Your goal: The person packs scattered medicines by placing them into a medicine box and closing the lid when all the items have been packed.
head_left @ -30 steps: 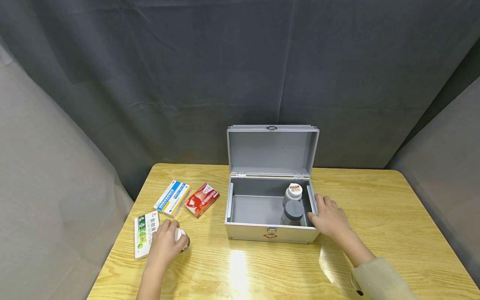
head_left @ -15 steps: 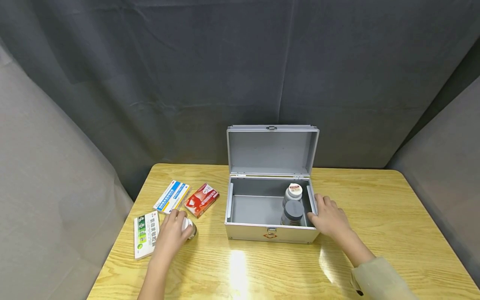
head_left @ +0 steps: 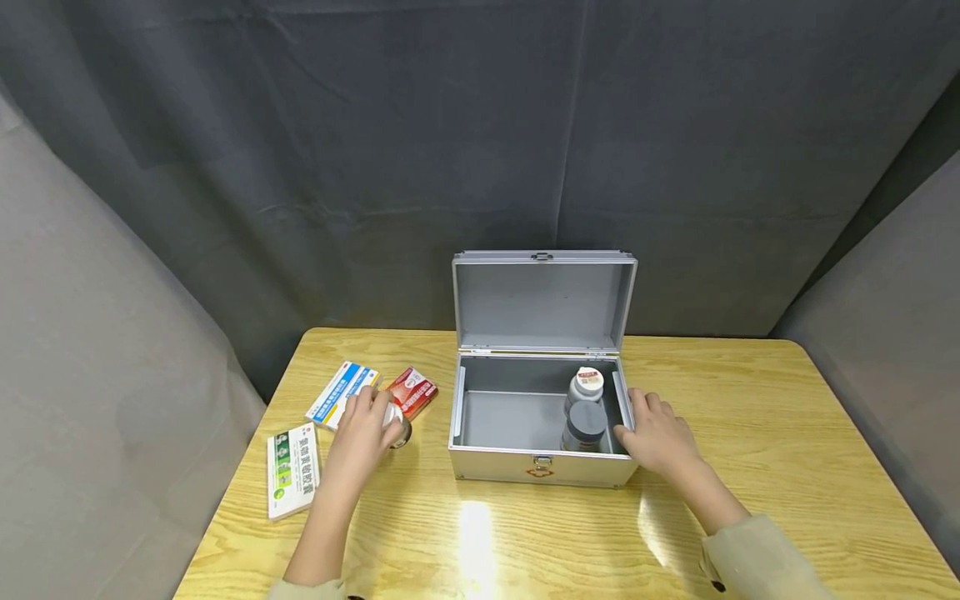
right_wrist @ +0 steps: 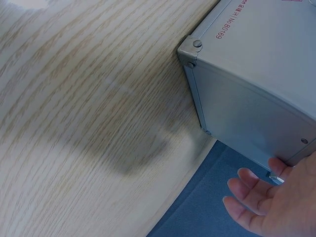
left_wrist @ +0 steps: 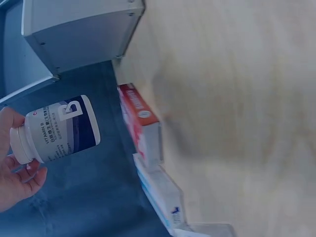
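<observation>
My left hand grips a white vitamin bottle by its cap end. In the left wrist view the bottle lies tilted on its side, raised off the table, its dark blue base pointing away from the fingers. In the head view the hand partly hides it, just in front of a red medicine box. My right hand rests at the right side of an aluminium first-aid case, thumb at its rim and fingers loosely extended. Inside the case's right end stand a white-capped bottle and a grey-lidded jar.
A blue-and-white medicine box lies left of the red one, partly covered by my left hand. A green-and-white box lies nearer the table's left edge. The case's lid stands raised at the back, before a dark curtain.
My left hand has carried the vitamin bottle forward and to the right, up to the red box. The right hand and the case have hardly moved.
</observation>
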`<state>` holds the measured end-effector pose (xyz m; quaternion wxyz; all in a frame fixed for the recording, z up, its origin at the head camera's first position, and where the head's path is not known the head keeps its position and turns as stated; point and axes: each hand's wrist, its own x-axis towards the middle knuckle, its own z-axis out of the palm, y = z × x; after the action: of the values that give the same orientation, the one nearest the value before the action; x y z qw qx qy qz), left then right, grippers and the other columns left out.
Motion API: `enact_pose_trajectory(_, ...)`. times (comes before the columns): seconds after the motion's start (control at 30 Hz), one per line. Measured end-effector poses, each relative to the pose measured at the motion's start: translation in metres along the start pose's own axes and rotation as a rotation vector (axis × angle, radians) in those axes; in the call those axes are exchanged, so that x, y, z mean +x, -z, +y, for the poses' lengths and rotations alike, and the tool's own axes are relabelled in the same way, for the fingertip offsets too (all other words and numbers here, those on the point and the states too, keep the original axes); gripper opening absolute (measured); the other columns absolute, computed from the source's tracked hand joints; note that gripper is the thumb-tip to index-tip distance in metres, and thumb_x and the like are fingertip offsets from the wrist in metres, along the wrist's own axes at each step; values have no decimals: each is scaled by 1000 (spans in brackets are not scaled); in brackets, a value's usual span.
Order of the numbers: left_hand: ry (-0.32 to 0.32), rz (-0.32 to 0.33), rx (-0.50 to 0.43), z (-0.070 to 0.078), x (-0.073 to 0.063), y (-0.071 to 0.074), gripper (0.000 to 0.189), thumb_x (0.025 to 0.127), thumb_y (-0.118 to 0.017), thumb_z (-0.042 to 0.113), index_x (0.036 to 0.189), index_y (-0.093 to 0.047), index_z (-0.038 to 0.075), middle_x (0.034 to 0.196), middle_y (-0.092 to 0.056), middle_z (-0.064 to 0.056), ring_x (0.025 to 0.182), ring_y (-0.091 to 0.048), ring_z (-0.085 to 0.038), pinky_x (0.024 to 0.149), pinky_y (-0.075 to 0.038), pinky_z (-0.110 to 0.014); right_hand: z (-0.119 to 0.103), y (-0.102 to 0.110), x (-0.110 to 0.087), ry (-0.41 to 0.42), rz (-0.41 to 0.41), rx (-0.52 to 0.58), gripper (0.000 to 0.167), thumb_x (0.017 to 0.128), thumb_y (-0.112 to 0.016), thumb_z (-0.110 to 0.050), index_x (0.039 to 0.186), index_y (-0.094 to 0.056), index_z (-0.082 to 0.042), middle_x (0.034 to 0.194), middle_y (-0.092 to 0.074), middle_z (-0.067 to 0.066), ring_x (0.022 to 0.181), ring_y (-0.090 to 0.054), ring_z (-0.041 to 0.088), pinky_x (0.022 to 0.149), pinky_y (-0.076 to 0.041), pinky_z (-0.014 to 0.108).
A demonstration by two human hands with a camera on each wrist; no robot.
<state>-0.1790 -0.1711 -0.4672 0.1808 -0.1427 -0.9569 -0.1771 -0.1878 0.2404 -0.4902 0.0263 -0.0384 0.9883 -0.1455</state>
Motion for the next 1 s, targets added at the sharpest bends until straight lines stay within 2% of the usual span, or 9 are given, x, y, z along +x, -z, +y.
enact_pose_trajectory(0.3, -72, 38, -9, 19, 28, 10, 33, 78, -62, 12, 108, -57, 1, 101, -49, -12, 88, -43, -28, 78, -42, -40, -1, 0, -1, -1, -7, -3, 65, 84, -52, -32, 133, -29, 5, 116, -43, 30, 102, -45, 44, 73, -41, 58)
enact_pose_trajectory(0.6, -116, 21, -10, 44, 52, 18, 31, 80, -62, 15, 109, -55, 4, 105, -49, -12, 93, -44, -28, 82, -41, -40, 0, -1, 0, -3, 4, 0, 65, 83, -52, -32, 133, -29, 3, 116, -43, 28, 101, -46, 43, 72, -42, 58)
enact_pose_trajectory(0.83, -197, 46, -12, 66, 70, 13, 29, 79, -61, 13, 106, -57, 4, 106, -51, -11, 94, -47, -27, 82, -45, -41, 0, 0, 0, 3, 2, -2, 64, 83, -52, -32, 132, -30, 4, 115, -44, 29, 100, -46, 44, 72, -41, 58)
enact_pose_trajectory(1.0, -260, 28, -3, 80, 80, 5, 27, 79, -60, 15, 105, -56, 6, 105, -51, -10, 93, -47, -26, 83, -46, -40, -1, 1, -1, 6, 2, -11, 64, 83, -52, -32, 132, -30, 4, 114, -44, 28, 99, -46, 43, 72, -41, 58)
